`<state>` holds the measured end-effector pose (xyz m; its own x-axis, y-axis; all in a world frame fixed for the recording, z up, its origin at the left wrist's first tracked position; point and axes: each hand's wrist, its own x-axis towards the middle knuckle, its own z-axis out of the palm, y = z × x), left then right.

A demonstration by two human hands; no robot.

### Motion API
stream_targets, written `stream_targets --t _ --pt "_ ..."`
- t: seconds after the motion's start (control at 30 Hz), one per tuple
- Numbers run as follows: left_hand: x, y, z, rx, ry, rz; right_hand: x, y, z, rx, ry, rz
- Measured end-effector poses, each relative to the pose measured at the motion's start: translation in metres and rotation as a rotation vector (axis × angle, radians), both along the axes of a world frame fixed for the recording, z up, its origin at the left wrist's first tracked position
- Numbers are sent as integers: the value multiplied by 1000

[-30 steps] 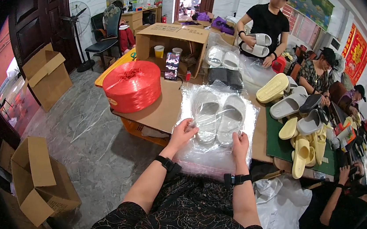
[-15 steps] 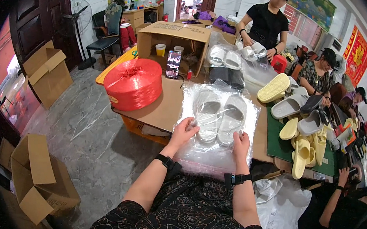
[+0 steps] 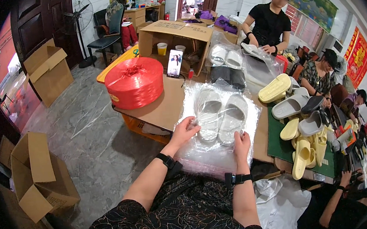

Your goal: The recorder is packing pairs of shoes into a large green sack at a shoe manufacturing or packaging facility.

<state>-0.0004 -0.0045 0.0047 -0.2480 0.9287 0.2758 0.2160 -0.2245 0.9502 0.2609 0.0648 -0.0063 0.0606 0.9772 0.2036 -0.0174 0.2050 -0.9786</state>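
A pair of pale grey slide slippers (image 3: pixel 232 117) lies side by side in a clear plastic bag (image 3: pixel 207 157) at the near edge of the table, on top of more shiny plastic. My left hand (image 3: pixel 185 133) is closed on the bag's left side, thumb and fingers pinching the film beside the left slipper. With fingers curled in, my right hand (image 3: pixel 242 146) pinches the bag's lower right part, just below the right slipper. The slippers lie flat, toe straps away from me.
A large red roll of plastic twine (image 3: pixel 134 84), a phone (image 3: pixel 174 63) and an open carton (image 3: pixel 175 30) stand to the far left. Loose yellow, grey and black slippers (image 3: pixel 298 116) cover a green mat at right. Across the table, a person in black (image 3: pixel 270 24) handles bagged slippers.
My hands and the bag hold nearly the same place. The person across the table has lowered the white slippers into a clear bag. The phone's picture differs.
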Motion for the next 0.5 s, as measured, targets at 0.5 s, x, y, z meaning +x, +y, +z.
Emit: stream_targets --t 0.5 --pt "1 1 -1 20 -51 -20 0 1 -3 -10 39 8"
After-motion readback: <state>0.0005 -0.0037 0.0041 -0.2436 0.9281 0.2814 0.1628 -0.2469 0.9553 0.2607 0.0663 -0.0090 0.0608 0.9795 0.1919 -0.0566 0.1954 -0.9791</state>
